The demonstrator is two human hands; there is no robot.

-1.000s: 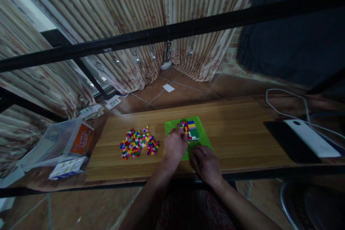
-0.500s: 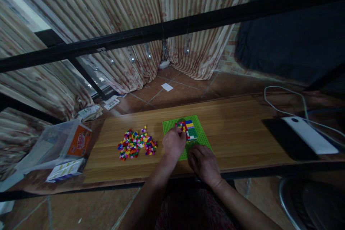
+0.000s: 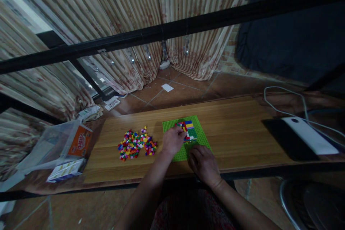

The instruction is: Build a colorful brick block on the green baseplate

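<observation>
A green studded baseplate (image 3: 202, 134) lies on the wooden tabletop, carrying a flat patch of coloured building bricks (image 3: 191, 129) in blue, yellow, purple, green, red and white. Over the left side of that patch is my left hand (image 3: 173, 141), its thumb and fingers pinched together at the bricks. Whatever is between those fingertips is too small to make out. My right hand (image 3: 205, 163) rests at the near right part of the baseplate with its fingers curled in; their undersides are hidden. To the left lies a loose pile of small multicoloured bricks (image 3: 134, 144).
A clear plastic bin (image 3: 51, 143) with an orange label and a white box (image 3: 67, 170) stand left of the wooden tabletop (image 3: 237, 129). On the right are a black flat item (image 3: 287, 140), a white device (image 3: 309, 136) and a white cable (image 3: 304, 102). A dark bar (image 3: 172, 28) crosses beyond.
My left hand has shifted slightly and its fingertips have rolled, uncovering more of the red and yellow bricks. My right hand has stayed in place.
</observation>
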